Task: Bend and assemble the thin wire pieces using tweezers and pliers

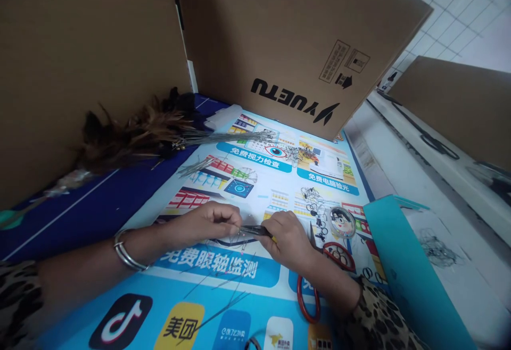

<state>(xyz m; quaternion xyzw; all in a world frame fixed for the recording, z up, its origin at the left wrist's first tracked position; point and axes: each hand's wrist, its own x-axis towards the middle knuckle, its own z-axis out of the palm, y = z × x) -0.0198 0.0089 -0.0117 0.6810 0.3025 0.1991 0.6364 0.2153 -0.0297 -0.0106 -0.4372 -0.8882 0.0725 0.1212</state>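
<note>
In the head view, both hands work close together over the middle of the table (255,315), which has a printed top. The right hand (289,238) is wrapped round the handles of a pair of pliers (255,229), whose nose points left. The left hand (217,222) has its thumb and fingers pinched right at that nose, apparently on a fine wire piece (241,232), too small to make out clearly. The step in hand looks like gripping or bending this wire with the tool; the next move seems to call for a firm left pinch and a small, controlled squeeze or turn of the right wrist.

Loose wires (223,310) lie towards the table's near edge. Red-handled scissors (328,250) sit partly under the right forearm, with a round tin (342,222) and tangled wire shapes (313,201) beyond, towards the right edge. A teal box (415,281) stands at that edge. Nearer the far left corner lies a wire bundle (223,137), beside dark feathers (139,131).
</note>
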